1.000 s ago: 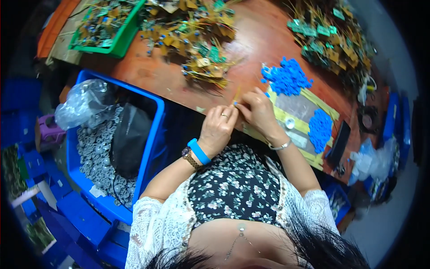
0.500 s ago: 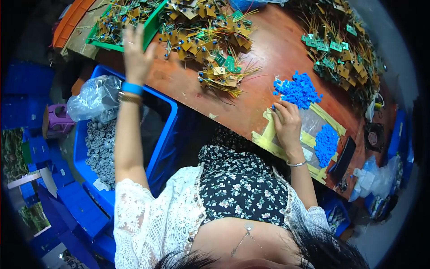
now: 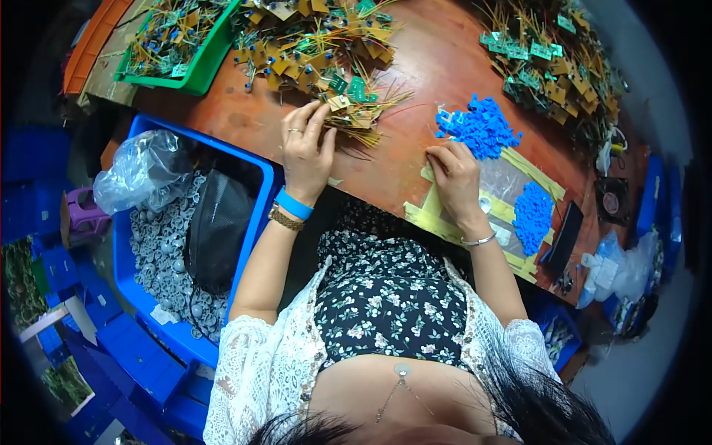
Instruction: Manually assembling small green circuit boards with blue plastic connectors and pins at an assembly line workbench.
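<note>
My left hand [image 3: 305, 152] is at the near edge of a pile of small circuit boards with wires [image 3: 348, 111]. Its fingers are apart, and the fingertips reach the closest boards; no board shows in its grasp. Over the table, my right hand [image 3: 455, 176] has thumb and fingers pinched together. Whatever lies between those fingertips is too small or hidden to make out. Just beyond it is a heap of small blue plastic pieces [image 3: 486, 130]. A second heap of blue pieces [image 3: 534, 217] lies to its right, on a clear sheet [image 3: 500, 185] edged with yellow tape.
A green tray [image 3: 204, 70] of wired boards stands at the far left. Below it, a blue bin [image 3: 267, 178] holds grey round parts, a plastic bag [image 3: 148, 170] and a black mesh bag [image 3: 219, 230]. More boards [image 3: 556, 70] are heaped at the far right, above a black fan [image 3: 612, 199].
My left hand has come from beside the green tray, right and nearer, to the board pile. My right hand stays pinched near the blue heap. The whole view has shifted slightly.
</note>
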Demonstrator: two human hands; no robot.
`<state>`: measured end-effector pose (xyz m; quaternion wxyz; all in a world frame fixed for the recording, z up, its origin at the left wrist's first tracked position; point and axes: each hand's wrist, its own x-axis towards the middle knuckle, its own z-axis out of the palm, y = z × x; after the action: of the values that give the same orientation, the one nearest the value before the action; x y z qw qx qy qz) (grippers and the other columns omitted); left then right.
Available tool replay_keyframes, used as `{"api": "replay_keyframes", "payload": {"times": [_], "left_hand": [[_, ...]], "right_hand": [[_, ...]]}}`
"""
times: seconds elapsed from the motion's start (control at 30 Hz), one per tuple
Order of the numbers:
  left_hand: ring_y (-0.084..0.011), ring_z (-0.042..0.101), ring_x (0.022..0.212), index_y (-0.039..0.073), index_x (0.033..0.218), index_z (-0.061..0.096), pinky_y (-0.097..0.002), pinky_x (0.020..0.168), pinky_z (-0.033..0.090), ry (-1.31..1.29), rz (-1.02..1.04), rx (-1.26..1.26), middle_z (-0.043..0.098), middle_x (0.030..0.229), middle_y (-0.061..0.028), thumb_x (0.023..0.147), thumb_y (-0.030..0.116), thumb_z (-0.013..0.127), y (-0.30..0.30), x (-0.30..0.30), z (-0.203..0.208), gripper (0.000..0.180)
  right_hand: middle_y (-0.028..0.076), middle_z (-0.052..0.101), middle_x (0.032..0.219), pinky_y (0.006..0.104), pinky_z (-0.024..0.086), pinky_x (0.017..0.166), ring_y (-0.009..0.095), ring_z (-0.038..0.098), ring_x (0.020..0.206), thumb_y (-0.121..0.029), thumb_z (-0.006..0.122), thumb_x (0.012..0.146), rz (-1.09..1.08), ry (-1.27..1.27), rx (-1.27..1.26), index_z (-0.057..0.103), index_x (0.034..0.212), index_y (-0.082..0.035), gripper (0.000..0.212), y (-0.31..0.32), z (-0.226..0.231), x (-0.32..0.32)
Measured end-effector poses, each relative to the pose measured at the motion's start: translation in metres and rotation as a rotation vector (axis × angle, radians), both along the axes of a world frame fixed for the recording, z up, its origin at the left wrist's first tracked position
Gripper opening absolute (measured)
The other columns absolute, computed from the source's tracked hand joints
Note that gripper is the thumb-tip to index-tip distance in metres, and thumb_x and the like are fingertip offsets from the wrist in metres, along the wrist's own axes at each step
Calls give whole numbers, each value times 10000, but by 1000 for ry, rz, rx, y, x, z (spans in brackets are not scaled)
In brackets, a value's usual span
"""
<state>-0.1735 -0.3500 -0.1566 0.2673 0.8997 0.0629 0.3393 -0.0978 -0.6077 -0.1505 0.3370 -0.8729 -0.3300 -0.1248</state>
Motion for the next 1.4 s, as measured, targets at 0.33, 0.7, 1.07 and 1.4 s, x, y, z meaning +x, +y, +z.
{"api": "replay_keyframes", "payload": {"times": [0.33,0.7,1.07,1.4], "left_hand": [[-303,584,1123,79,1000,737,-416,949,492,-22,-17,20,668,1136,-75,784,30,752,0,-6,12,222],[-196,699,951,9,1055,668,-326,813,561,-314,-33,-637,718,1057,-126,953,-33,620,-9,-17,1,120],[-265,629,773,20,1013,706,-371,700,530,-102,-186,166,670,994,-101,726,-33,679,-68,-31,2,294],[-273,593,967,-7,1132,692,-399,826,478,138,-306,198,672,1199,-116,840,158,724,-94,-52,-9,337]], "right_hand": [[67,696,800,380,485,760,249,623,791,-120,787,771,70,131,-19,743,808,-59,84,8,-2,-2],[46,709,819,381,468,790,242,614,851,-100,768,784,-85,24,-2,753,852,-75,75,-1,1,-7],[25,661,837,380,424,809,235,598,906,-114,779,747,32,-69,-108,735,854,-103,117,14,-2,-13],[31,657,834,385,426,843,238,594,940,-117,801,721,0,-16,-107,734,840,-95,139,3,8,-18]]}}
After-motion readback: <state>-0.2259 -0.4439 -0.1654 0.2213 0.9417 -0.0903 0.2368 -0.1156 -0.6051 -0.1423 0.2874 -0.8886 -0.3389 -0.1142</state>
